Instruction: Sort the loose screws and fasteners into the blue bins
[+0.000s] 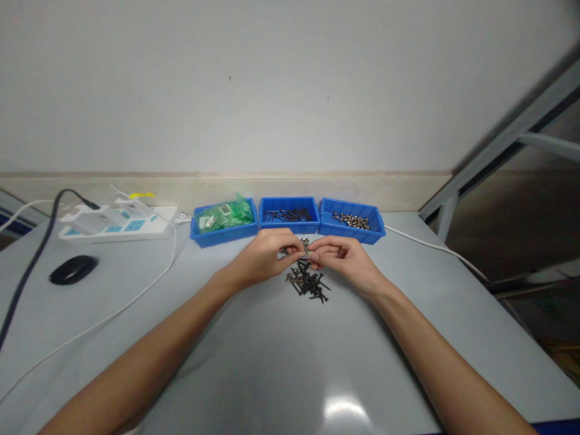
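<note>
Head view: at frame centre, left hand point(267, 257) and right hand point(343, 257) meet, fingers of both apparently pinching a small silvery item point(306, 249), presumably for two-sided control. Dark screws point(310, 283) lie heaped just below on the table point(254, 368), within reach. Blue bins point(290, 228) beyond likely keep contents apart.
</note>
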Motion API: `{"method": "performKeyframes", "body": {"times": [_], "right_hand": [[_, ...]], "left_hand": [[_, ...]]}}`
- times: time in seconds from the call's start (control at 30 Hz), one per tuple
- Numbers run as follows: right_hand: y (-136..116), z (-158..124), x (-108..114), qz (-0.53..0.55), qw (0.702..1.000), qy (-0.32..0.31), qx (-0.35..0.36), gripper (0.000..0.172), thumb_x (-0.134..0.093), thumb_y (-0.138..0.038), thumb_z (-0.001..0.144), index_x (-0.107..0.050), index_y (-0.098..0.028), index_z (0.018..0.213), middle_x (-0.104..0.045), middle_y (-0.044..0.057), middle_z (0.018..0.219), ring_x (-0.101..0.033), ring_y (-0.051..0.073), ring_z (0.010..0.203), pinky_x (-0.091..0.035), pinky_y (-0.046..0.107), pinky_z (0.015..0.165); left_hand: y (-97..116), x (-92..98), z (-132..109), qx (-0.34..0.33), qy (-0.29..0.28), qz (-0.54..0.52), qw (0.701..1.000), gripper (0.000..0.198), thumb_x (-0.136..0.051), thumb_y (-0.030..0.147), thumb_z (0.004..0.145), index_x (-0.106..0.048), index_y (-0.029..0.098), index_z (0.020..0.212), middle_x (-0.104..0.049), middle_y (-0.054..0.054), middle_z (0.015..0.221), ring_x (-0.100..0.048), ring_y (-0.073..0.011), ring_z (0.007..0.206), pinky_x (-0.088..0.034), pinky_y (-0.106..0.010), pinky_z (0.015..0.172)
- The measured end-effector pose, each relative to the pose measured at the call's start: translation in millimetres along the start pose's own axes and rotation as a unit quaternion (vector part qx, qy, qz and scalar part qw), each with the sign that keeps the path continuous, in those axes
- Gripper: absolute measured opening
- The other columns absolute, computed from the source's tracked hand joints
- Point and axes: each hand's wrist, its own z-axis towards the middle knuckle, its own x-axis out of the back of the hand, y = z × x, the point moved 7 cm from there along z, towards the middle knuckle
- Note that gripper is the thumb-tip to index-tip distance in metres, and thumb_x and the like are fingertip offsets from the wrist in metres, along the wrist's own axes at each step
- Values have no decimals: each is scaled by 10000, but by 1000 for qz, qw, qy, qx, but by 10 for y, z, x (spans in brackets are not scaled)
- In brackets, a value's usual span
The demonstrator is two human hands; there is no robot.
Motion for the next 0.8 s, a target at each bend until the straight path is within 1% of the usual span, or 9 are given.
{"method": "performKeyframes", "body": {"times": [0.1, 0.17, 0.27, 0.33, 0.4, 0.47, 0.6, 0.7, 0.8], "right_hand": [[-15, 14, 102, -4, 999, 48, 9, 242, -839, -323, 689, -724, -180, 848, -714, 16, 676, -672, 152, 620, -554, 321, 685], [-62, 10, 249, 4, 991, 125, 44, 246, -831, -323, 702, -724, -187, 877, -729, 25, 698, -693, 172, 669, -565, 351, 744], [-142, -40, 474, 43, 964, 241, 109, 363, -819, -305, 721, -703, -225, 1055, -768, 61, 968, -726, 219, 925, -542, 404, 924], [-171, -62, 549, 61, 951, 274, 131, 450, -812, -291, 726, -666, -258, 1150, -738, 66, 1127, -700, 239, 1055, -516, 427, 990], [-175, -59, 562, 65, 950, 276, 133, 459, -798, -295, 738, -650, -267, 1171, -728, 69, 1153, -702, 245, 1053, -523, 437, 983], [-155, -45, 541, 60, 955, 265, 120, 428, -787, -308, 746, -655, -261, 1150, -738, 70, 1120, -725, 236, 974, -550, 428, 933], [-95, -6, 453, 18, 972, 220, 83, 323, -765, -340, 757, -691, -216, 1046, -768, 70, 947, -734, 204, 784, -582, 378, 794], [-86, 9, 351, -48, 983, 161, 72, 245, -743, -336, 763, -713, -182, 952, -755, 60, 814, -710, 186, 697, -575, 354, 731], [-103, 2, 186, -131, 986, 74, 78, 207, -724, -317, 786, -731, -174, 935, -747, 59, 810, -693, 182, 718, -559, 342, 734]], "left_hand": [[-39, -74, -26, 1, -41, 47, 998, 106, -593, 180, 924, -692, 144, 937, -675, -58, 878, -620, -161, 837, -472, -264, 764], [-67, -135, -49, 6, -67, 86, 994, 138, -565, 187, 939, -693, 142, 967, -661, -78, 930, -606, -185, 894, -476, -290, 797], [-72, -230, -72, 15, -100, 141, 985, 159, -543, 185, 948, -695, 138, 950, -642, -90, 944, -576, -205, 919, -475, -313, 803], [-60, -283, -74, 21, -113, 174, 978, 164, -532, 178, 953, -688, 131, 929, -635, -94, 943, -556, -216, 927, -470, -326, 804], [-50, -321, -70, 29, -118, 194, 973, 169, -514, 165, 960, -673, 125, 921, -629, -95, 951, -540, -219, 929, -466, -329, 807], [-46, -337, -63, 35, -119, 199, 972, 171, -495, 158, 967, -657, 124, 921, -623, -92, 955, -530, -214, 926, -462, -326, 814], [-49, -301, -52, 45, -117, 181, 975, 158, -491, 159, 966, -636, 130, 913, -615, -85, 937, -527, -211, 930, -461, -322, 825], [-37, -226, -43, 46, -106, 146, 983, 156, -487, 158, 959, -631, 128, 904, -616, -90, 932, -537, -207, 924, -463, -318, 820], [-17, -140, -32, 41, -83, 105, 990, 140, -505, 170, 947, -631, 134, 900, -631, -85, 911, -560, -203, 913, -465, -311, 808]]}}
